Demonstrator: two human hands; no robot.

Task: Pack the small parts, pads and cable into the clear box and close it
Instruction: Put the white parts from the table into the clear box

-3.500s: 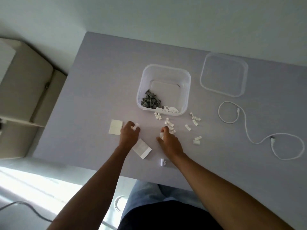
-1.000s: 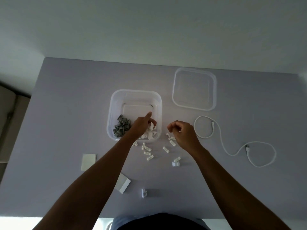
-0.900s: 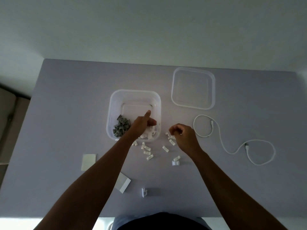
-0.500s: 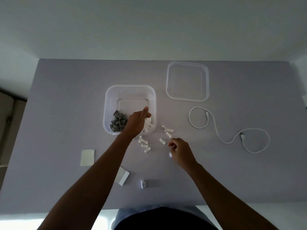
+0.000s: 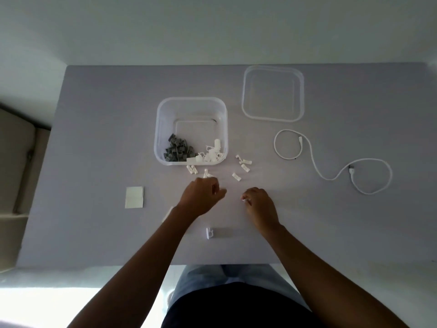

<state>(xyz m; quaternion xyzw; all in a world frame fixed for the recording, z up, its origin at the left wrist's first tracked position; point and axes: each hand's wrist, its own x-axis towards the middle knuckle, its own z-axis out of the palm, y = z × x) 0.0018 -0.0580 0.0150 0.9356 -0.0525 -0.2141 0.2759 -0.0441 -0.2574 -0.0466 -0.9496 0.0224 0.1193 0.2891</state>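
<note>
The clear box [image 5: 163, 119] stands open on the grey table, holding a heap of grey clips [image 5: 177, 150] and some white clips [image 5: 212, 153]. Several loose white clips [image 5: 243, 165] lie just in front of the box. My left hand [image 5: 201, 194] sits with curled fingers over the clips near the box's front edge; what it holds is hidden. My right hand [image 5: 259, 202] pinches a small white clip [image 5: 243, 199]. The clear lid [image 5: 273, 93] lies at the back right. The white cable [image 5: 314, 159] snakes to the right. A white pad [image 5: 134, 197] lies at the left.
A second white pad [image 5: 166, 215] peeks out from under my left forearm. One larger white clip [image 5: 209, 233] lies near the table's front edge. A beige cabinet [image 5: 14, 185] stands beyond the table's left edge.
My left hand has pulled back out of the box to the loose clips in front of it. My right hand has stayed low on the table, pinching a white clip.
</note>
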